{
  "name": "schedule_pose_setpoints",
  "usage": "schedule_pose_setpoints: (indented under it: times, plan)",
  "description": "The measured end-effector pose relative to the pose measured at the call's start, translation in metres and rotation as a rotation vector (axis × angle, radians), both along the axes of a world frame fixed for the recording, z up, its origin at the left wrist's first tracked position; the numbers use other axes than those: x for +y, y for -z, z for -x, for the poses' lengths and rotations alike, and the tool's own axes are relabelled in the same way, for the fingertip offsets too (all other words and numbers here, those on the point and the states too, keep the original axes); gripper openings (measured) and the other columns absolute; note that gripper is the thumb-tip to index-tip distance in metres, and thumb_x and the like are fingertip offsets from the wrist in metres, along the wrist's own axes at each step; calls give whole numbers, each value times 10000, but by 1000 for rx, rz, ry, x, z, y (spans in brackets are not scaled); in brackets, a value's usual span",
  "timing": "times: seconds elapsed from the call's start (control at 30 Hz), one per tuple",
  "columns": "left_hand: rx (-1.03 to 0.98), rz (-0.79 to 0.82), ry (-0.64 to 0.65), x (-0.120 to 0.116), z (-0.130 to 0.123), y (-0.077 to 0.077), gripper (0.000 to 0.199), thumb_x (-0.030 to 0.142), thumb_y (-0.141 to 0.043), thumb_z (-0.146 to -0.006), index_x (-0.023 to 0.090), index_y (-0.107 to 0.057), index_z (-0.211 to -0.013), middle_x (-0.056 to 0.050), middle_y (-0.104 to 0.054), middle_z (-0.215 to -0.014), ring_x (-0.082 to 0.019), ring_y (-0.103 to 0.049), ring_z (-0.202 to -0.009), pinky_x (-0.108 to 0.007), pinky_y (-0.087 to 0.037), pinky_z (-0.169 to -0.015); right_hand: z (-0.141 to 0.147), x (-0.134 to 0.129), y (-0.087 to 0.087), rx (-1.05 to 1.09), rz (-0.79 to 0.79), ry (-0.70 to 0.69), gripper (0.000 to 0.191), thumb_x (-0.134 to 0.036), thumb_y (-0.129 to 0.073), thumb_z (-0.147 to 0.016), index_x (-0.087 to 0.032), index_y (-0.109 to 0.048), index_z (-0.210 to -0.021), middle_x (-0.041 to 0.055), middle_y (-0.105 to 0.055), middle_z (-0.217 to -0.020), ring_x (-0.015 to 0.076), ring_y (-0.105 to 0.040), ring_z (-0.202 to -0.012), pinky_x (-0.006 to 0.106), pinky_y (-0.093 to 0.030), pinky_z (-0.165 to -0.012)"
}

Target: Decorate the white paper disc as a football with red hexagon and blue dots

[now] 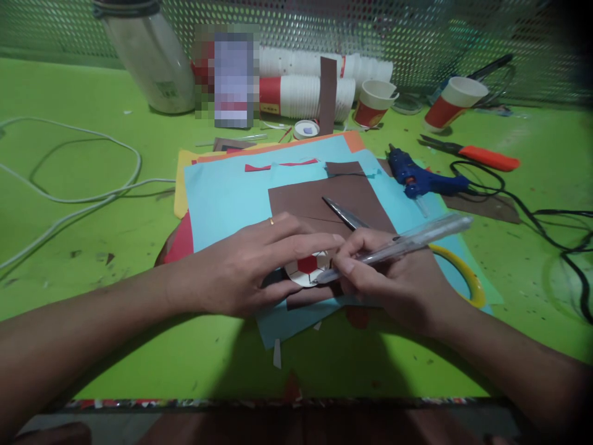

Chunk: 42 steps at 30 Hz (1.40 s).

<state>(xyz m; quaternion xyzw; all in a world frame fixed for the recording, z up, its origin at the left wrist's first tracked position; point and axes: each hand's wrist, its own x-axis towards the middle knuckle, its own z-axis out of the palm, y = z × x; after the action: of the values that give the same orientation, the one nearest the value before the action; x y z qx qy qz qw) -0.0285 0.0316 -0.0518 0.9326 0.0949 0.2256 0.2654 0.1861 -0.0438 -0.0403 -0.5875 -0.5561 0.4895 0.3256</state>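
Note:
A small round white disc point(319, 273) with a red centre and black lines lies on the brown sheet point(296, 201). My left hand point(250, 262) grips the disc's edge, thumb below and fingers across its top. Pinched in my right hand point(389, 272) is a clear-barrelled pen point(417, 238), its tip touching the disc's lower edge. Beneath that hand lie scissors, with dark blades point(343, 213) pointing away and a yellow handle loop point(466, 272) to the right. Light blue sheets point(222, 204) are stacked under the brown one.
A blue glue gun point(424, 176) with a black cord and orange-handled pliers point(491, 158) lie at right. Behind are stacked paper cups point(306, 96), two single cups, a phone point(234, 80) and a large jar point(148, 59). A white cable point(134, 164) loops at left.

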Motion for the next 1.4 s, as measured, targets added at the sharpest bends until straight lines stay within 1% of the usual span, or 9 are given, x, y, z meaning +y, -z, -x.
schedule_pose_setpoints:
  times: [0.1,0.23,0.3,0.63,0.87,1.0,1.13,1.27,1.4]
  plan:
    - [2,-1,10,0,1,0,434,244,-555,-943,175,-431,-1354,-147,-611,-1165,-246,-575,-1036,-393,-500,-863,2,0,-3,23,22,-1,117,-287,-583,-775,-218,-563,-683,-42,-528,-498,107,-482,-353,223,-368,-320]
    - [5,3,18,2,2,0,456,220,-536,-947,179,-400,-1381,-150,-598,-1183,-248,-567,-1054,-396,-495,-873,1,1,-5,-16,-102,-10,125,-264,-581,-778,-204,-571,-668,-24,-553,-536,105,-505,-447,213,-395,-388]
    - [11,9,16,2,3,1,467,215,-533,-947,194,-387,-1390,-144,-594,-1187,-244,-566,-1053,-391,-493,-873,1,2,-4,-37,-115,-22,126,-262,-582,-784,-199,-578,-675,-26,-549,-539,98,-492,-464,206,-390,-405]
    - [-10,18,30,2,2,2,462,233,-553,-944,150,-406,-1375,-157,-605,-1155,-245,-573,-1037,-387,-492,-863,3,0,-5,4,88,3,134,-327,-585,-784,-225,-556,-703,-51,-532,-533,105,-508,-370,222,-446,-327]
    - [5,25,20,1,0,0,441,243,-555,-945,170,-431,-1362,-156,-615,-1151,-251,-587,-1040,-396,-512,-853,4,0,-3,-44,90,3,140,-321,-578,-793,-230,-561,-688,-53,-527,-470,108,-517,-351,208,-415,-329]
    - [-4,39,23,1,1,1,506,201,-580,-919,225,-404,-1393,-139,-612,-1217,-247,-583,-1092,-400,-511,-896,2,1,-4,-28,-10,-13,148,-293,-590,-794,-218,-574,-667,-43,-536,-475,98,-502,-372,200,-385,-345]
    - [-26,55,10,2,5,4,593,167,-578,-906,252,-346,-1445,-130,-572,-1344,-242,-571,-1180,-391,-492,-962,-3,3,-6,90,-100,18,157,-246,-606,-843,-195,-582,-696,-26,-602,-537,85,-530,-456,191,-419,-436]
    - [12,106,-21,4,5,6,587,197,-591,-904,228,-358,-1442,-124,-576,-1349,-242,-570,-1196,-385,-484,-990,-8,6,-1,288,-58,109,194,-306,-616,-888,-190,-570,-740,-36,-605,-536,76,-503,-459,187,-401,-449]
    - [-15,126,-32,5,4,3,588,188,-623,-863,203,-399,-1406,-131,-574,-1333,-253,-556,-1195,-407,-482,-994,-9,6,3,450,-8,124,203,-340,-622,-895,-191,-560,-773,-33,-619,-563,84,-494,-459,210,-413,-470]
